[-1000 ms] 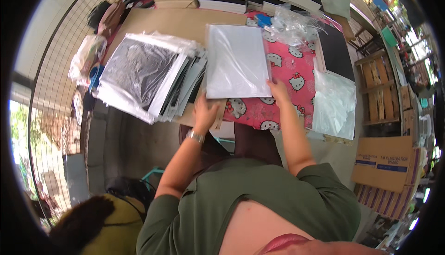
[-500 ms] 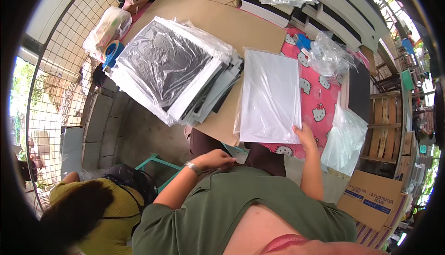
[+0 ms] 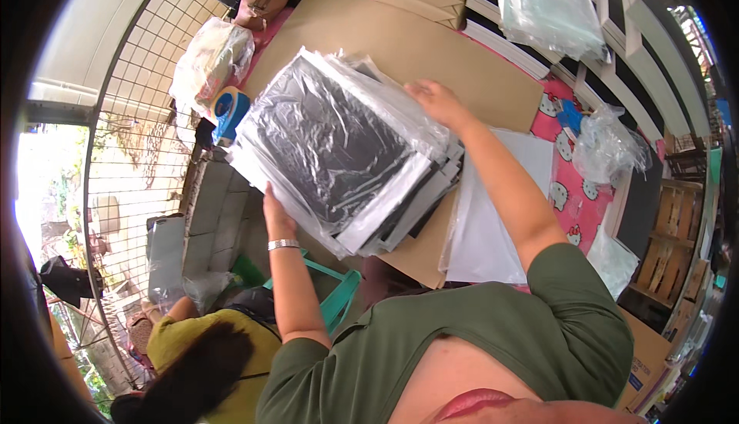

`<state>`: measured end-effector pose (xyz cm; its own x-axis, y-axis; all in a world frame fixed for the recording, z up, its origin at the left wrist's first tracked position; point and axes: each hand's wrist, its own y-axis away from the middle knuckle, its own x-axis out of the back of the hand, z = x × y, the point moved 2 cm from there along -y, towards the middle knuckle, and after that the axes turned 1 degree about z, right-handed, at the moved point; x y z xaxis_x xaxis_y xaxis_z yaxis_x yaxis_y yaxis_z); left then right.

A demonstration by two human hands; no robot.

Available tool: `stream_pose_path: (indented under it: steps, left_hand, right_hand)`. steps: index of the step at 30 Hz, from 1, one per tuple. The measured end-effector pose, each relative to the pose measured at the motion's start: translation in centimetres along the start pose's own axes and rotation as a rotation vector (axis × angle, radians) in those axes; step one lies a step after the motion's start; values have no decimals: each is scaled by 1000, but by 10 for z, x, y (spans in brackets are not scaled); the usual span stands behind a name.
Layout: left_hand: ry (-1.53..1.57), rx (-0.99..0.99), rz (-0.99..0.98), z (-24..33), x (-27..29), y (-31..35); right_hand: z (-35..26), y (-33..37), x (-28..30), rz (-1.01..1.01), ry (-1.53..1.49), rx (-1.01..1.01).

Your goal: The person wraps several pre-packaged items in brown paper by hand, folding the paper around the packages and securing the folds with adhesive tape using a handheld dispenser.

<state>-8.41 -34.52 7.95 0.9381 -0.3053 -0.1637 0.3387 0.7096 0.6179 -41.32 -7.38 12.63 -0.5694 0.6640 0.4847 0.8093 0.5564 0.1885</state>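
A thick, uneven stack of black and white boards in clear plastic (image 3: 331,147) lies tilted on a brown board (image 3: 469,54). My left hand (image 3: 277,214) grips the stack's near left edge, part of its fingers hidden by it. My right hand (image 3: 437,103) reaches across to the stack's far right side, fingers stretched out along its edge; whether they touch is hard to make out. Under my right forearm lies a white sheet in a clear plastic sleeve (image 3: 493,231), partly covered by the arm.
Blue tape (image 3: 229,114) and a plastic bag (image 3: 212,62) stand left of the stack. Crumpled plastic (image 3: 608,147) lies on the pink cloth (image 3: 566,201) at right. Black and white boards (image 3: 616,77) line the far right. Another person in yellow (image 3: 239,347) is at lower left.
My right hand has left the white sleeved sheet and moved up to the stack's far side. My left hand has gone from my lap to its near left edge. The view has shifted.
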Motion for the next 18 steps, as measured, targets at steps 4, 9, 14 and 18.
stream_pose_path:
  steps: [4,9,14,18]
  left_hand:
    - [-249,3,151,-4,7,-16]
    - [14,143,-28,-6,8,-22]
    - [72,270,-46,16,-16,-1]
    - [71,314,-63,17,-12,-5]
  right_hand:
    - [-12,-41,-73,-146,182,-244]
    - [-26,-46,-87,-143,511,-268]
    - [-21,-55,-74,-194,447,-299]
    - [-28,-58,-77,-185,407,-383]
